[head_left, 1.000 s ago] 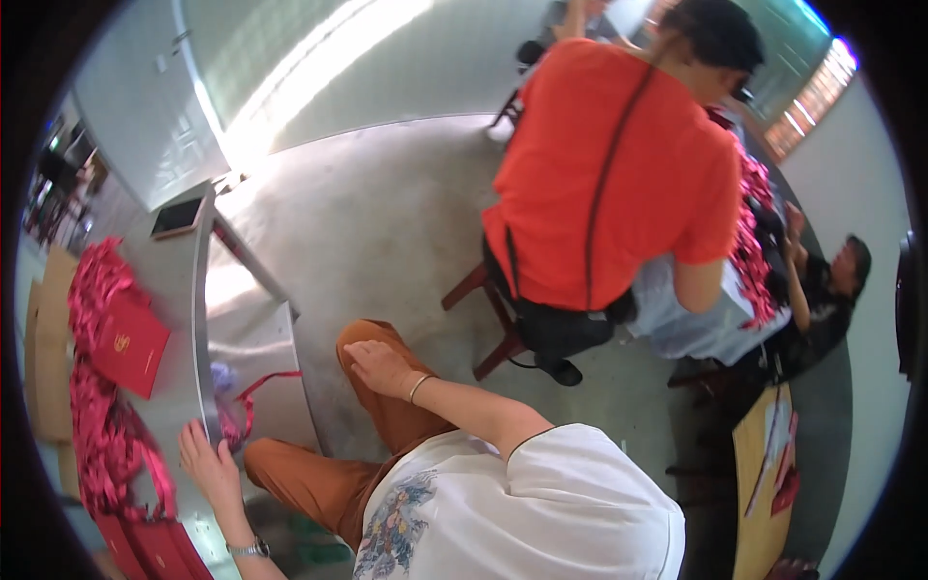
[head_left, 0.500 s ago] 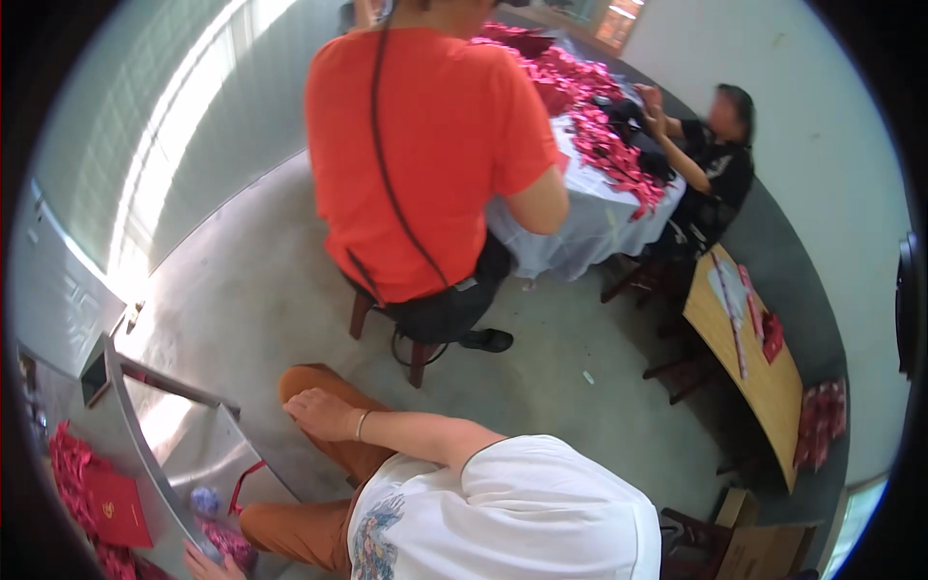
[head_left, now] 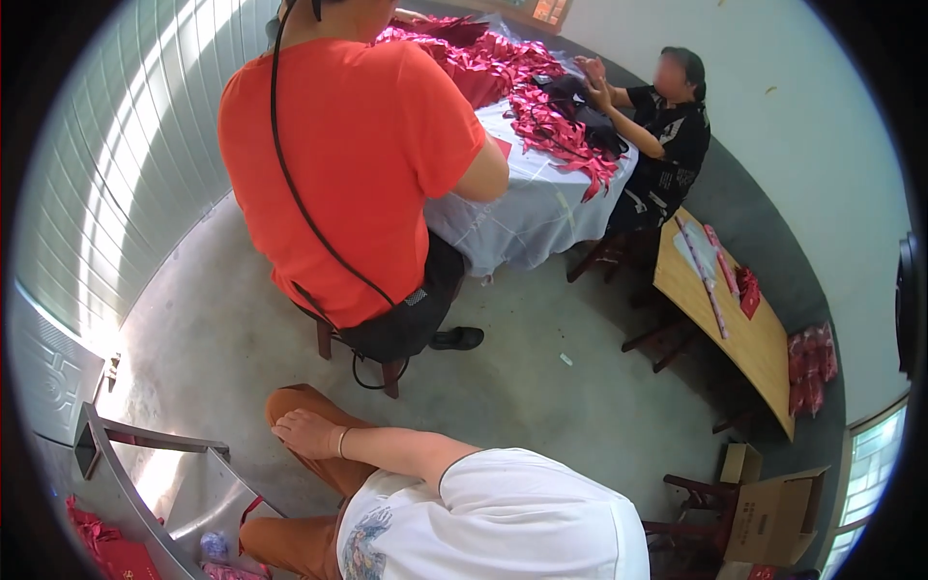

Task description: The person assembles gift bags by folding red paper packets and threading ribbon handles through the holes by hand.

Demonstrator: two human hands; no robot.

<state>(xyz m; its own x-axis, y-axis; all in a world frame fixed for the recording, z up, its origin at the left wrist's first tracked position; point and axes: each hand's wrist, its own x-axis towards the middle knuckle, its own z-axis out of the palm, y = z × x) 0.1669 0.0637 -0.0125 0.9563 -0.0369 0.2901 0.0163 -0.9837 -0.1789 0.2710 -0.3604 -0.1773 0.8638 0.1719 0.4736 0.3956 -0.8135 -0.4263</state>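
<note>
Right hand [head_left: 307, 432]: open, flat on the knee [head_left: 295, 404], holding nothing. Left hand: out of view. Red paper pieces [head_left: 108, 547]: small pile at the near corner of the metal table [head_left: 184, 493], untouched. Judged idle; that pile remains to be handled. Person in orange shirt [head_left: 348, 164] sits at clothed table [head_left: 532, 208] heaped with red pieces.

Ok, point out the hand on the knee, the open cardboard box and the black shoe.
right hand [head_left: 304, 433]: head view, back of the hand.
cardboard box [head_left: 776, 522]: head view, its front wall.
black shoe [head_left: 456, 338]: head view, its upper.
</note>
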